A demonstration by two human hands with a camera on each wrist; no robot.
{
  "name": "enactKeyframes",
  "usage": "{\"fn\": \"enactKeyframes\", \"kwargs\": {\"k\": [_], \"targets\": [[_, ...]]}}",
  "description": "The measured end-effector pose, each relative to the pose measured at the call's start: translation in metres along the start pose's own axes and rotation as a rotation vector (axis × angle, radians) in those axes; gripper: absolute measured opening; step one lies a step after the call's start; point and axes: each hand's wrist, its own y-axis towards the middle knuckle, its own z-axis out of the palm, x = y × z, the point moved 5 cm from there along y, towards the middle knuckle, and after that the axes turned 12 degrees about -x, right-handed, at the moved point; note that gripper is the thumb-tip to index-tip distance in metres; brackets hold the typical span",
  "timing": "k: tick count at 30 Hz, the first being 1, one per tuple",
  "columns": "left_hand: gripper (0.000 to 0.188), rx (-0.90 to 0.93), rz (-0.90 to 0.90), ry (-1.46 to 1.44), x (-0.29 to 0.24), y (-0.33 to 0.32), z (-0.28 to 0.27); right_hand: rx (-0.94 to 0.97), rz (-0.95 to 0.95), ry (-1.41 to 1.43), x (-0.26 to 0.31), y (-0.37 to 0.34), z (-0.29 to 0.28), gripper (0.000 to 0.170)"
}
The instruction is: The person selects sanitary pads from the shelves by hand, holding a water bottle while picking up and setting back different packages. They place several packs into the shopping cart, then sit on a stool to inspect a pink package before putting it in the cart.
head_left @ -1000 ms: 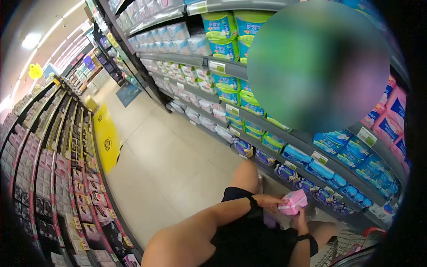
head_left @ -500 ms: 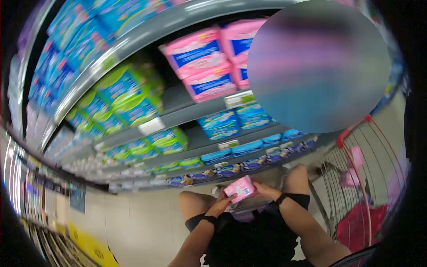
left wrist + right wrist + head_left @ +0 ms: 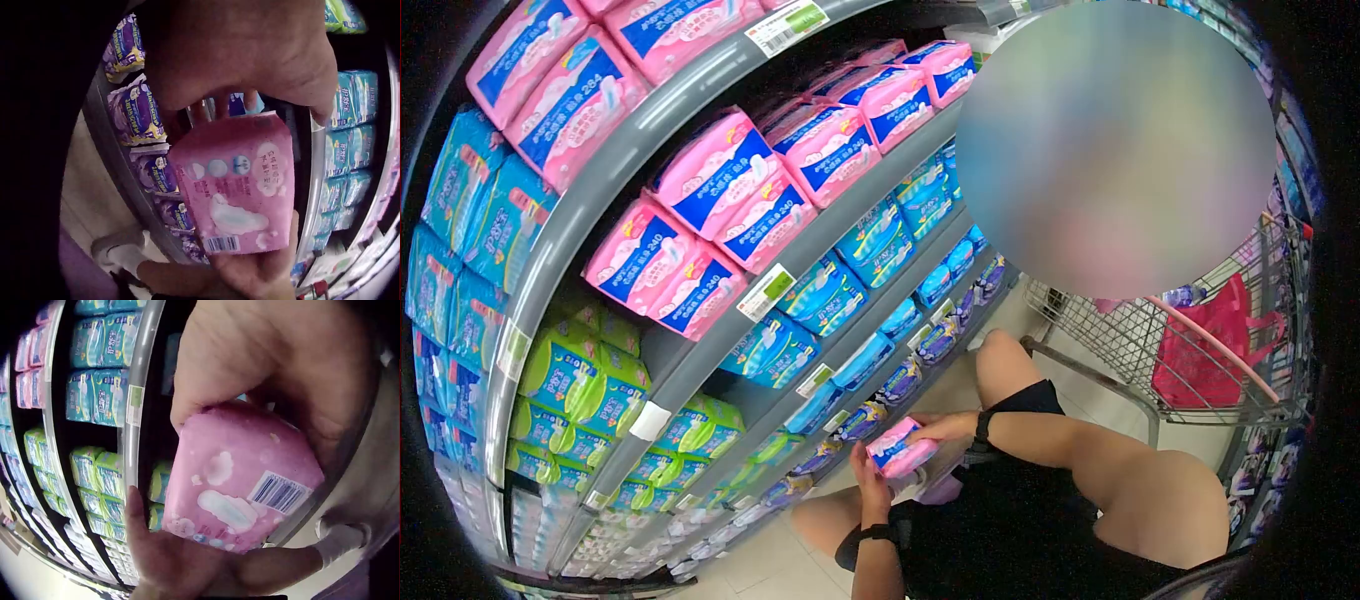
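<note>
In the head view, a pink package (image 3: 900, 450) sits between the two hands above the lap. The right hand (image 3: 945, 427) grips its right side. The left hand (image 3: 872, 485) is at its left edge with fingers extended. In the left wrist view, the package (image 3: 240, 187) shows its printed back and barcode; the left hand (image 3: 250, 53) has fingertips behind its upper edge and its thumb off it. In the right wrist view, the right hand (image 3: 269, 362) holds the package (image 3: 244, 478) from above; the left hand (image 3: 181, 559) lies below, thumb stretched out.
Shelves (image 3: 800, 235) of pink, blue, green and purple packages rise in front and to the left. A metal shopping cart (image 3: 1090, 320) with a red bag (image 3: 1200, 350) inside stands at the right. A blurred circle covers the upper right of the head view.
The head view has swung rightward along the shelves, bringing more pink packages and the cart into sight. The pink package remains between the hands, turned differently; the left hand's fingers have loosened from it.
</note>
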Motion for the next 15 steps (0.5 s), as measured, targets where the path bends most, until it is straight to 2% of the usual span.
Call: {"fn": "enactKeyframes", "kwargs": {"k": [1, 5, 8, 11, 12, 15], "targets": [[0.065, -0.030, -0.091, -0.149, 0.006, 0.002, -0.006, -0.053, -0.086, -0.072, 0.001, 0.000, 0.000, 0.065], [0.067, -0.035, -0.403, 0.078, 0.028, -0.008, -0.007, -0.065, -0.267, -0.201, -0.010, 0.013, -0.001, 0.073], [0.070, -0.030, -0.188, 0.267, 0.026, -0.008, -0.006, -0.184, -0.192, -0.318, 0.000, -0.001, -0.006, 0.085], [0.073, 0.023, -0.080, 0.198, 0.000, -0.014, 0.009, 0.054, 0.321, 0.160, 0.024, -0.023, 0.012, 0.073], [0.073, 0.043, -0.019, 0.238, -0.007, -0.015, 0.013, 0.019, 0.295, 0.172, 0.029, -0.031, 0.015, 0.066], [0.075, 0.106, 0.119, 0.337, -0.024, -0.022, 0.025, 0.173, 0.276, 0.062, -0.008, -0.014, 0.013, 0.070]]}}
